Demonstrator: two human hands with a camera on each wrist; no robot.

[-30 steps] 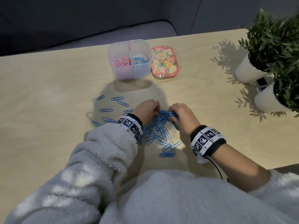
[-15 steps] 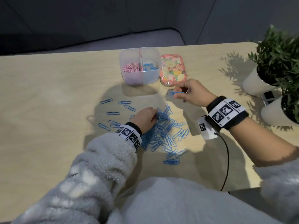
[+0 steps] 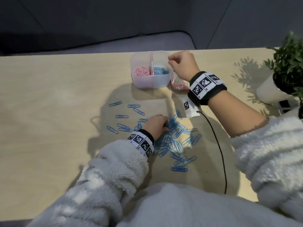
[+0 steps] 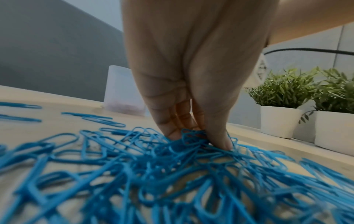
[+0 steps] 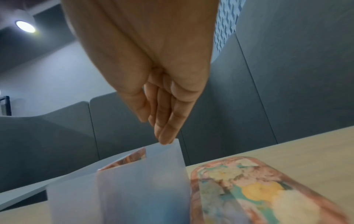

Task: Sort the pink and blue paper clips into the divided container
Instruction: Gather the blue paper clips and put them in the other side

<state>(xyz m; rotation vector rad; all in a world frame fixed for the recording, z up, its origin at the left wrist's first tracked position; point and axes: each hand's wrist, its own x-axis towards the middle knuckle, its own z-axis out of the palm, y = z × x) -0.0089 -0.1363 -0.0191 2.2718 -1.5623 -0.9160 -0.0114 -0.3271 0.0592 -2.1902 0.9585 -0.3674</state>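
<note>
The clear divided container (image 3: 153, 81) stands at the table's far middle, with pink clips (image 3: 141, 73) in its left half and blue clips (image 3: 159, 71) in its right half. My right hand (image 3: 171, 60) hovers over the container's right rim (image 5: 168, 153), its fingers (image 5: 168, 134) pointing down; I see no clip in them. A pile of blue paper clips (image 3: 175, 141) lies near me. My left hand (image 3: 156, 124) is down on the pile, and thumb and fingers (image 4: 218, 136) pinch a bunch of blue clips (image 4: 172, 174).
A floral lid (image 3: 177, 84) lies right of the container, partly under my right wrist. Single blue clips (image 3: 122, 116) are scattered left of the pile. Potted plants (image 3: 288, 66) in white pots stand at the right edge. A black cable (image 3: 216, 145) hangs from my right wrist.
My right hand left the pile with a blue clip and moved up to the container's right side; the clip no longer shows. My left hand stayed on the pile.
</note>
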